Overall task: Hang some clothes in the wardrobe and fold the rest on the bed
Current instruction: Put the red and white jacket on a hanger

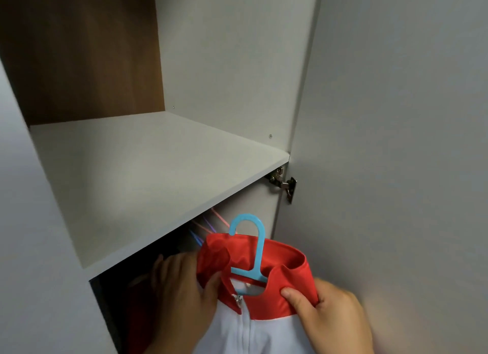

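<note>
A white zip jacket with a red collar (277,285) hangs on a light blue plastic hanger (257,250), whose hook points up just below the wardrobe shelf. My left hand (182,287) grips the left side of the red collar. My right hand (327,314) pinches the right side of the collar between thumb and fingers. The jacket is held in front of the dark hanging compartment (124,301) of the wardrobe. Several coloured hangers (208,225) show faintly inside, under the shelf; the rail is hidden.
A grey wardrobe shelf (148,174) spans the middle, with a brown back panel (79,52) above it. The open wardrobe door (396,142) stands at the right on a metal hinge (284,182). A grey side panel borders the left.
</note>
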